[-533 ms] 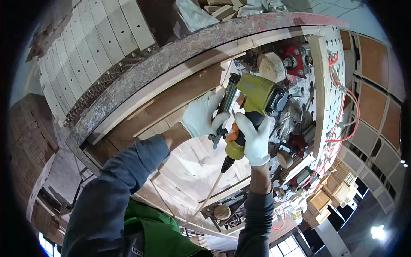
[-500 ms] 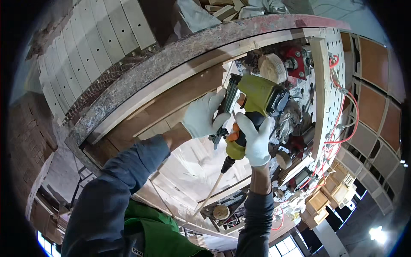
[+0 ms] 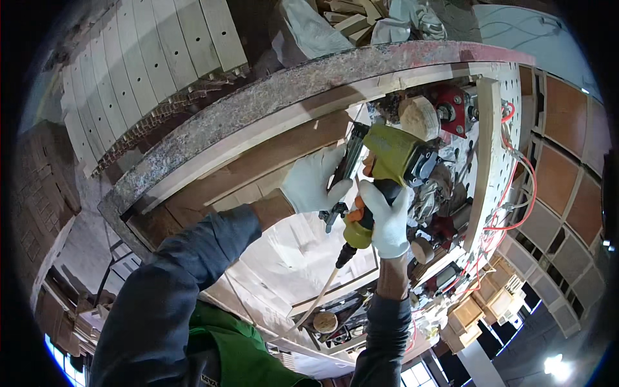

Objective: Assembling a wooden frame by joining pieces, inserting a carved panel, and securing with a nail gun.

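A yellow-green and black pneumatic nail gun (image 3: 389, 149) is held between my two gloved hands above the workbench. My left hand (image 3: 313, 180), in a white glove, grips its long dark magazine, with the thumb across the near end. My right hand (image 3: 390, 222), also in a white glove, is wrapped round the black and yellow handle; orange fingertips show beside it. From the handle's end a pale air hose (image 3: 319, 297) runs down toward my body. Beneath the tool lies a pale wooden panel (image 3: 277, 258), bordered by brown wooden rails (image 3: 258, 155).
A worn bench rim (image 3: 258, 100) curves along the far side. Red clamp hardware (image 3: 453, 109) and round wood blocks (image 3: 419, 117) sit to the right, beside an upright wooden strip (image 3: 485, 155). Red air lines (image 3: 532, 184) hang farther right. Stacked slats (image 3: 155, 58) stand at upper left.
The whole scene sits slightly lower in the picture as my head has shifted. Both hands keep their hold on the nail gun, which stays in nearly the same place over the panel.
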A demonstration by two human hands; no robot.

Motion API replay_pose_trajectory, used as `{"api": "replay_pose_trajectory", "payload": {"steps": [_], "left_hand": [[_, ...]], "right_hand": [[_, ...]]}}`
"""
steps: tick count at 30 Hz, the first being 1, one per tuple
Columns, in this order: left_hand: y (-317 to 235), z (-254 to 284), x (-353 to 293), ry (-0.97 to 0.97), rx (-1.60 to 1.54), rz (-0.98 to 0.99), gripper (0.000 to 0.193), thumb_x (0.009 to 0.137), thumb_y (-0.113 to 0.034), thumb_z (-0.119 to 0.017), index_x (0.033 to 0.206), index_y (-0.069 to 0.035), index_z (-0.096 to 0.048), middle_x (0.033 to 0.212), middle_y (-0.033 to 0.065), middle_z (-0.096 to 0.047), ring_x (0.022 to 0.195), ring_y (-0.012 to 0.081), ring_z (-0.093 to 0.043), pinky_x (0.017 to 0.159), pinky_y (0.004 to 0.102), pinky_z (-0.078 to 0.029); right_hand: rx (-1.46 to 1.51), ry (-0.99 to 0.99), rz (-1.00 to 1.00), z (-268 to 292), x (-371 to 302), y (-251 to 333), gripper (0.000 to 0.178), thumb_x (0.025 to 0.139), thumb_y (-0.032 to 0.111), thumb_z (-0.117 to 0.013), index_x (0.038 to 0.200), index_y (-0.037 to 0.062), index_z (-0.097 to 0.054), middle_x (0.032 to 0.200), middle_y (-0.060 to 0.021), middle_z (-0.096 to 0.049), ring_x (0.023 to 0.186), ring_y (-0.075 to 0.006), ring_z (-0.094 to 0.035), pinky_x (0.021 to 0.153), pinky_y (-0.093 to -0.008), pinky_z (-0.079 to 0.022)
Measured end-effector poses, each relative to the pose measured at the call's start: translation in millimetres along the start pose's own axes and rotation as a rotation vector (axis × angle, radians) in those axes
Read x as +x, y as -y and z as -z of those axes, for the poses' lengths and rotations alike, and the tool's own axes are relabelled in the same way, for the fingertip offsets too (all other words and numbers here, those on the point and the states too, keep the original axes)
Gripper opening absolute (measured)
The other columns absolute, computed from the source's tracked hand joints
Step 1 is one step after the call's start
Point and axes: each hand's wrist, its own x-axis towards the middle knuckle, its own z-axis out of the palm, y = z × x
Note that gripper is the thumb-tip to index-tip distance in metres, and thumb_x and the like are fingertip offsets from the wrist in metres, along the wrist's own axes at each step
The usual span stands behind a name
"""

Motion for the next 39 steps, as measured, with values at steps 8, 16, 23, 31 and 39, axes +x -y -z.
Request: {"api": "replay_pose_trajectory", "payload": {"steps": [8, 16, 23, 31, 39], "left_hand": [[1, 1, -7, 0.032, -0.012, 0.017, 0.039, 0.080, -0.027, -0.071, 0.112, -0.006, -0.062, 0.088, 0.0095, -0.065, 0.073, 0.0300, -0.062, 0.067, 0.0389, -0.051], [-7, -2, -86, -0.065, -0.020, 0.050, 0.032, 0.087, -0.032, -0.070, 0.107, -0.007, -0.069, 0.093, 0.0108, -0.068, 0.078, 0.0325, -0.064, 0.070, 0.0424, -0.051], [-49, 12, -249, 0.651, 0.432, 0.246, 0.024, 0.078, -0.026, -0.068, 0.093, -0.008, -0.075, 0.088, 0.0148, -0.071, 0.079, 0.0357, -0.066, 0.077, 0.0461, -0.052], [-30, 69, -209, 0.177, 0.792, 0.002, 0.044, 0.074, -0.020, -0.072, 0.111, 0.002, -0.063, 0.118, 0.0240, -0.058, 0.108, 0.0441, -0.058, 0.094, 0.0507, -0.046], [-18, 79, -229, 0.194, 1.295, 0.021, 0.045, 0.077, -0.024, -0.068, 0.112, 0.003, -0.061, 0.116, 0.0289, -0.056, 0.099, 0.0405, -0.055, 0.086, 0.0470, -0.046]], "right_hand": [[-0.023, -0.002, 0.033, 3, -12, -1, 0.022, 0.091, 0.002, -0.065, 0.112, -0.0009, -0.062, 0.068, -0.0050, -0.061, 0.049, -0.0127, -0.056, 0.046, -0.0236, -0.043], [-0.459, -0.104, -0.209, 23, -145, -40, 0.019, 0.087, 0.012, -0.073, 0.095, -0.0022, -0.064, 0.061, -0.0052, -0.063, 0.044, -0.0122, -0.054, 0.044, -0.0250, -0.043], [-0.987, -0.074, 0.089, 21, -236, -209, 0.063, 0.084, 0.020, -0.077, 0.138, -0.0022, -0.053, 0.079, -0.0191, -0.072, 0.060, -0.0357, -0.068, 0.051, -0.0434, -0.052], [-1.168, -0.250, 0.041, -4, -247, -268, 0.080, 0.086, 0.021, -0.075, 0.151, -0.0017, -0.037, 0.084, -0.0233, -0.072, 0.068, -0.0438, -0.069, 0.058, -0.0478, -0.054], [-1.130, -0.334, 0.314, -7, -235, -301, 0.081, 0.086, 0.025, -0.074, 0.152, -0.0008, -0.036, 0.091, -0.0241, -0.073, 0.083, -0.0456, -0.070, 0.067, -0.0502, -0.055]]}}
